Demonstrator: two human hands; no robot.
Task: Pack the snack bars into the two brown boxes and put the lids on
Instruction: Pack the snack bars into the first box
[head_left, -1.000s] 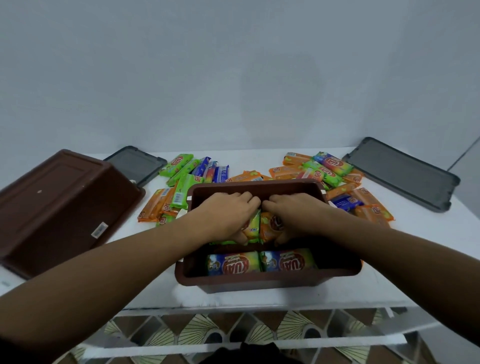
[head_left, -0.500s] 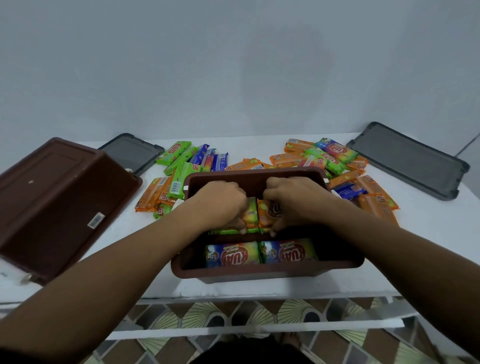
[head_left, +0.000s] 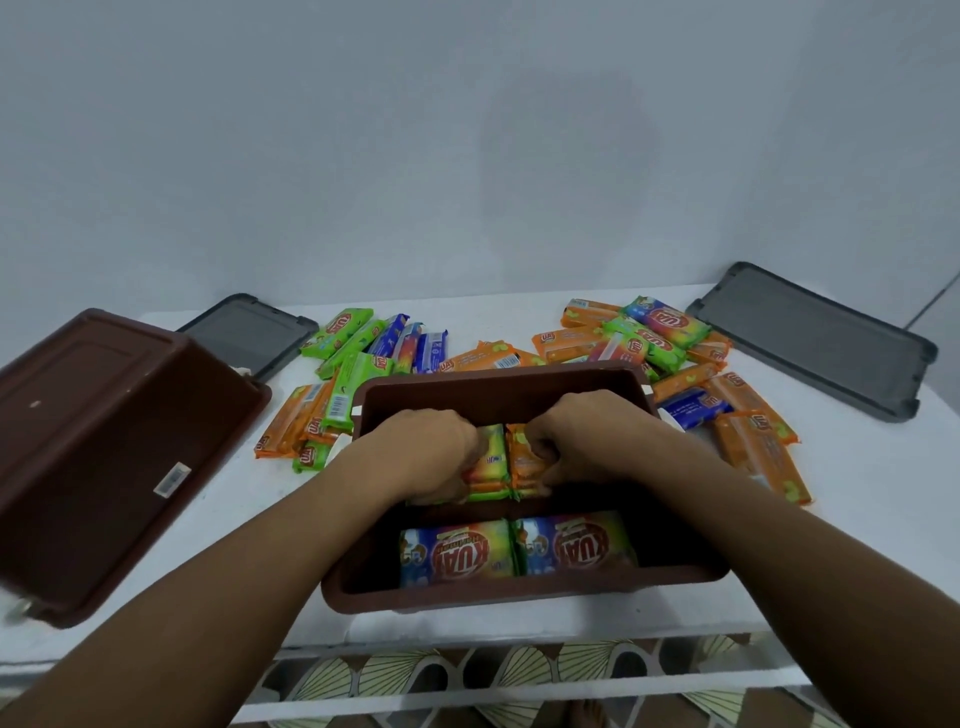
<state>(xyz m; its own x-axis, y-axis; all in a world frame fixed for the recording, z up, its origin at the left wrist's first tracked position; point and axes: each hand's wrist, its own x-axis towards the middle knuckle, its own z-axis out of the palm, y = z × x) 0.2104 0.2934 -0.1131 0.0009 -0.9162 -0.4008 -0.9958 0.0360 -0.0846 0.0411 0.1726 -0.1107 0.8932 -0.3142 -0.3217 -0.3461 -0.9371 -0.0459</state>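
While the left hand (head_left: 431, 452) grips a green stack (head_left: 491, 462) and the right hand (head_left: 587, 441) an orange stack (head_left: 522, 460), both stacks sit touching inside the open brown box (head_left: 519, 597), just behind the front row (head_left: 457, 556) (long axes apparently across); loose snack bars (head_left: 649, 332) lie beyond its far wall.

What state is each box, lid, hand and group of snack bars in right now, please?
Middle box: upright, open, partly filled.
Left box: upside down, unlidded.
Left lid: off, flat on table.
Right lid: off, flat on table.
Left hand: grips stacked bars inside Middle box.
Right hand: grips stacked bars too.
Loose bars: unpacked, scattered on table.
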